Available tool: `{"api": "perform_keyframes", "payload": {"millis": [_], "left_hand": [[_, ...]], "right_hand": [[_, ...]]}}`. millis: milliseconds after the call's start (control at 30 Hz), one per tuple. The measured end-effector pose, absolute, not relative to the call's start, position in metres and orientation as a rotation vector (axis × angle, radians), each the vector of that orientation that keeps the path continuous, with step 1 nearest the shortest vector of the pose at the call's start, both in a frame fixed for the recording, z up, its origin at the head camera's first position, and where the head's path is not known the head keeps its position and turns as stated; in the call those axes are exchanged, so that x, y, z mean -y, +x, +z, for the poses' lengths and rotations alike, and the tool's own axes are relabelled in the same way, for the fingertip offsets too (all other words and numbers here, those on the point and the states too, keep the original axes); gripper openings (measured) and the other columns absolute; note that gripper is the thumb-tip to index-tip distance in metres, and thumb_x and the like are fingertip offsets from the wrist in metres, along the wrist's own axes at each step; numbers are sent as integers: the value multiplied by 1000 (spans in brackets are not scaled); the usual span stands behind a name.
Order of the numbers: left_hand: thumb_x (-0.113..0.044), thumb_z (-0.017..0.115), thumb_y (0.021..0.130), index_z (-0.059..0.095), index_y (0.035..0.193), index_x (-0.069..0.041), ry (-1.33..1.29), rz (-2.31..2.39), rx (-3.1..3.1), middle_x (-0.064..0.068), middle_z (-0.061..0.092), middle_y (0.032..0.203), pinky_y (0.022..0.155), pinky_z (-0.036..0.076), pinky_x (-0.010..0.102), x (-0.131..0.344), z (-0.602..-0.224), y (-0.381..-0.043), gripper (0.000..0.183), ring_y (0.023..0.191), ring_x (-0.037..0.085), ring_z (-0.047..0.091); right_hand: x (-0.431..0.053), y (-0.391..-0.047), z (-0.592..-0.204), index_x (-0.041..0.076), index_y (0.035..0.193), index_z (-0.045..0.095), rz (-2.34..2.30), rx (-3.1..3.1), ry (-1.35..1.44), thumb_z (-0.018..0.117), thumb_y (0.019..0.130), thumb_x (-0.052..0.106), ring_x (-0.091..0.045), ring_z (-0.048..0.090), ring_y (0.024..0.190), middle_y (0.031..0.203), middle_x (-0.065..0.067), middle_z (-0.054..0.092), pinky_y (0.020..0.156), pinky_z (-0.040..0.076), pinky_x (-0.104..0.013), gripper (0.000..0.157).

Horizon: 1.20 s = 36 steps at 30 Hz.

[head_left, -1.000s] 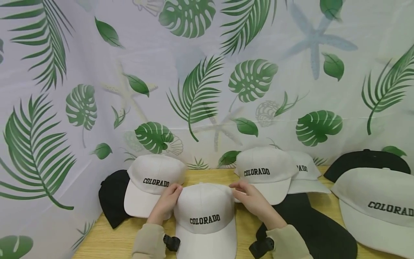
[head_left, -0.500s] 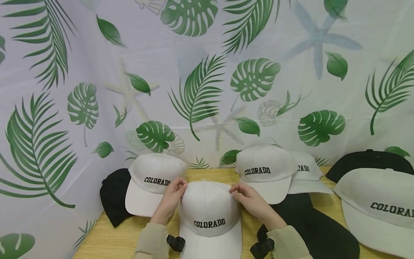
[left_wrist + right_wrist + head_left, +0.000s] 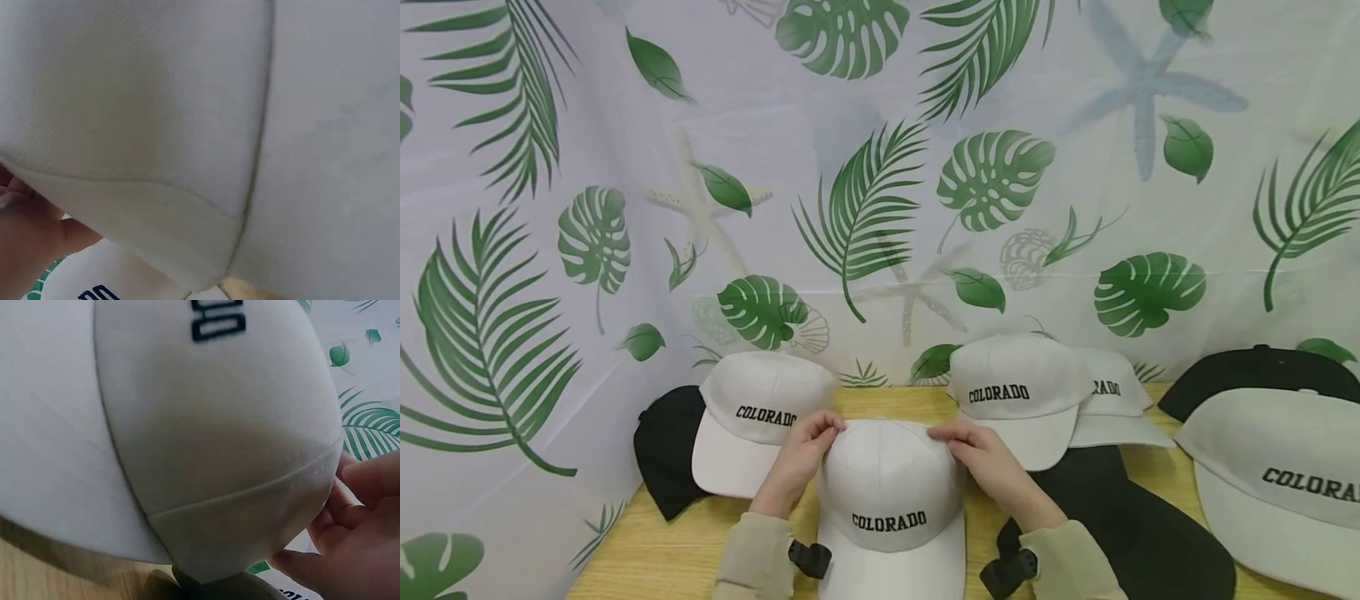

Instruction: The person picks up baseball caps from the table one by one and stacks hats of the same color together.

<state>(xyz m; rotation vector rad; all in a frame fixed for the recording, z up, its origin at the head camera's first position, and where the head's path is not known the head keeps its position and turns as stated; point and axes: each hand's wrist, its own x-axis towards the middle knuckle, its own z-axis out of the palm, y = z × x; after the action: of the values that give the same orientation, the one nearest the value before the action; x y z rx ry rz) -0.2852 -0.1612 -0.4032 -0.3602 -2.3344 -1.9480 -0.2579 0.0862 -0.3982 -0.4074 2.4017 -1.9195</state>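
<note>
A white baseball cap (image 3: 887, 492) lettered COLORADO faces me at the front, brim toward me. My left hand (image 3: 802, 454) grips its crown at the upper left side. At the upper right of the crown, my right hand (image 3: 988, 467) holds it with thumb and fingers. In the left wrist view the cap's side panel (image 3: 125, 94) fills most of the picture, and the left hand (image 3: 37, 237) shows at its edge. Fingers of the right hand (image 3: 356, 525) curl at the cap's rear edge in the right wrist view; some fingertips are hidden behind the cloth.
On the wooden table (image 3: 625, 558), a white cap (image 3: 760, 417) overlaps a black cap (image 3: 670, 450) at left. Behind my right hand stand a white cap (image 3: 1018, 392) and another partly hidden. A black cap (image 3: 1150, 525) lies at right, beside a large white cap (image 3: 1270, 475). A leaf-printed curtain hangs behind.
The held white cap has shifted slightly right in the head view, and the left hand has moved up and right along its crown. The right hand's fingers have edged onto the crown.
</note>
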Motion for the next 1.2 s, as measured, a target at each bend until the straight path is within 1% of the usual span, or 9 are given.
{"api": "perform_keyframes", "payload": {"millis": [100,200,333,433,667,833,967,1100,1200], "left_hand": [[9,43,87,62,91,5,-341,-1933,2337,11,58,93,78,42,30,163,-405,-287,20,91,20,51],[11,42,86,64,94,7,-351,-1932,2342,14,59,99,86,40,36,165,-408,-289,24,100,24,51],[10,40,87,62,99,9,-366,-1955,2331,16,58,104,89,39,39,166,-411,-290,25,104,28,49],[9,39,88,60,101,9,-366,-1967,2316,18,56,106,89,39,39,167,-412,-291,25,105,29,48],[8,36,89,58,103,11,-376,-1947,2312,20,53,110,91,36,40,169,-412,-291,27,108,31,45],[7,32,90,54,107,13,-323,-1973,2321,21,47,116,92,34,41,172,-410,-290,28,111,32,40],[5,32,91,52,109,12,-303,-1951,2348,21,45,118,94,32,43,174,-408,-289,28,113,33,38],[4,35,92,50,113,12,-364,-1909,2387,22,41,123,97,28,45,176,-409,-290,27,117,34,34],[4,36,91,49,115,12,-407,-1884,2406,21,39,125,98,25,45,177,-411,-290,28,120,35,31]], "right_hand": [[-86,-257,-399,-6,114,55,-1917,-2376,-442,37,90,-4,-32,31,122,124,-17,46,99,24,-47,30],[-86,-256,-400,-8,121,47,-1868,-2392,-483,36,91,-2,-35,22,126,130,-19,37,100,19,-49,33],[-87,-253,-401,-9,129,36,-1773,-2458,-505,37,92,2,-37,15,128,136,-23,27,100,15,-50,39],[-87,-252,-401,-8,132,32,-1718,-2497,-511,39,92,4,-37,14,128,138,-24,23,100,15,-51,42],[-87,-249,-395,-2,130,37,-1617,-2580,-527,52,89,13,-35,23,125,135,-20,30,98,22,-51,46],[-86,-246,-392,-4,127,40,-1440,-2667,-628,61,84,15,-37,31,120,129,-22,35,93,31,-50,52],[-82,-245,-394,-4,126,41,-1355,-2702,-648,63,82,14,-36,36,116,127,-22,37,90,35,-47,52],[-78,-244,-397,-4,125,42,-1313,-2723,-624,62,83,13,-34,42,111,124,-23,38,86,39,-45,50],[-75,-243,-398,-4,125,42,-1283,-2732,-622,62,83,12,-33,43,108,122,-23,40,85,39,-44,48]]}}
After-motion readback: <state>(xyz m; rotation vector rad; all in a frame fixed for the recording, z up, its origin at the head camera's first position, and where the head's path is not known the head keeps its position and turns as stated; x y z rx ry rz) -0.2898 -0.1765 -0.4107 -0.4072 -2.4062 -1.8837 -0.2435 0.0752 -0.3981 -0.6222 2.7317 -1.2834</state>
